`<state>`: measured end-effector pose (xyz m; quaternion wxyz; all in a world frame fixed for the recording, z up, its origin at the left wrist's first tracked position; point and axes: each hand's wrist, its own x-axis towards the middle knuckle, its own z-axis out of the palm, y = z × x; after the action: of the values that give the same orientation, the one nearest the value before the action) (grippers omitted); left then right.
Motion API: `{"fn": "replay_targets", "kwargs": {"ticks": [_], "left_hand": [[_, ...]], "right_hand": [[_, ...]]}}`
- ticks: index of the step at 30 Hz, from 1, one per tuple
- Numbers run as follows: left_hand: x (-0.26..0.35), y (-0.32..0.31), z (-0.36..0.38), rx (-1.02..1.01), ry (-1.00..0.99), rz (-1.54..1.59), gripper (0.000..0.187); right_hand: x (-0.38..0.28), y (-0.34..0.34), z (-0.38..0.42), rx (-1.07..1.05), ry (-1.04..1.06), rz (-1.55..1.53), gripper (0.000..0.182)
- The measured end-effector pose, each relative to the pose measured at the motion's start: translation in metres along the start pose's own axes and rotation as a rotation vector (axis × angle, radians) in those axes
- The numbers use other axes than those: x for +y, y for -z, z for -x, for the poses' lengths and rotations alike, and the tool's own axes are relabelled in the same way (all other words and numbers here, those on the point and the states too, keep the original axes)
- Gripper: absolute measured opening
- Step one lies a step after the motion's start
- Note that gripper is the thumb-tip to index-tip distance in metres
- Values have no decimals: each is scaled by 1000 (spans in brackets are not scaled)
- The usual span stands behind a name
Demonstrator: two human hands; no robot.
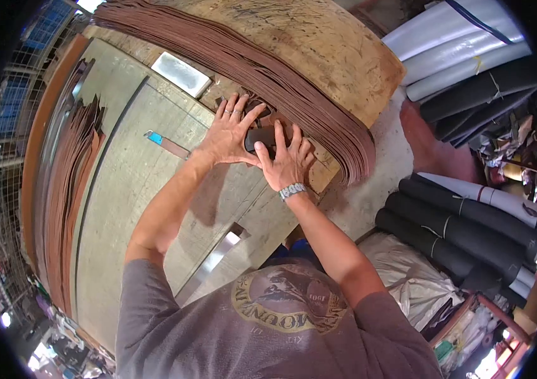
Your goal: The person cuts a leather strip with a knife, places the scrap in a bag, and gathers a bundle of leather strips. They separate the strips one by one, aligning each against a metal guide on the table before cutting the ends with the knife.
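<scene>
Small dark brown flat pieces [261, 136], possibly leather, lie in a loose pile at the far edge of the work board. My left hand [227, 134] cups their left side, fingers curved over the far end and a ring showing. From the right, my right hand [286, 161], with a metal watch at the wrist, closes in with its thumb on the top piece. The thumbs nearly meet on the near side. Fingers partly hide the pile. Just beyond it runs a long thick stack of brown strips [249, 63]. A knife-like tool [170, 146] lies left of my left hand.
A pale rectangular block [181, 74] sits near the far edge. A metal straightedge [211, 262] lies close to my body. More brown strips [72, 177] line the left side. Dark rolls [458, 224] and pale rolls [452, 47] stand at the right.
</scene>
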<state>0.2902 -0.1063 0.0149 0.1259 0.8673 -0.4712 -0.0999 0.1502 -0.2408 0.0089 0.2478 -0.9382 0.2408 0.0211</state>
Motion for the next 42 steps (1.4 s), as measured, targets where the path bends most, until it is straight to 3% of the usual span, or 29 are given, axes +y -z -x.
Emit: {"fn": "replay_targets", "kwargs": {"ticks": [1,3,6,7,11,21,28,33,34,36,37,39,40,42], "left_hand": [[0,-4,-1,28,-4,35,135],[1,-7,-3,124,-30,93,124],[-3,-5,-12,50,-22,83,123],[-7,-7,-16,85,-41,135,109],[-11,-15,-22,166,-35,284,87],[-15,3,-29,196,-61,721,71],[-14,35,-17,181,-10,890,68],[5,69,-9,284,-55,720,70],[12,83,-7,226,-78,678,71],[27,99,1,257,-168,598,82],[45,110,1,229,-80,513,87],[48,111,-14,217,-245,520,86],[78,116,-21,201,-244,569,84],[135,118,-42,154,-257,604,81]], "right_hand": [[0,-9,-3,101,2,95,70],[-2,-6,-5,81,10,67,70],[1,-12,-17,176,91,-6,65],[-1,-14,-19,190,104,-56,63],[-3,-16,-32,271,172,-190,63],[-23,-18,-48,362,178,-561,61],[-51,4,-43,409,253,-688,59],[-63,30,-32,472,295,-751,53],[-65,40,-28,498,307,-778,51],[-61,50,-24,528,397,-873,52],[-60,72,-8,360,329,-1078,53],[-47,79,-5,597,401,-974,56],[-30,95,2,756,418,-907,58],[3,122,20,742,292,-874,64]]}}
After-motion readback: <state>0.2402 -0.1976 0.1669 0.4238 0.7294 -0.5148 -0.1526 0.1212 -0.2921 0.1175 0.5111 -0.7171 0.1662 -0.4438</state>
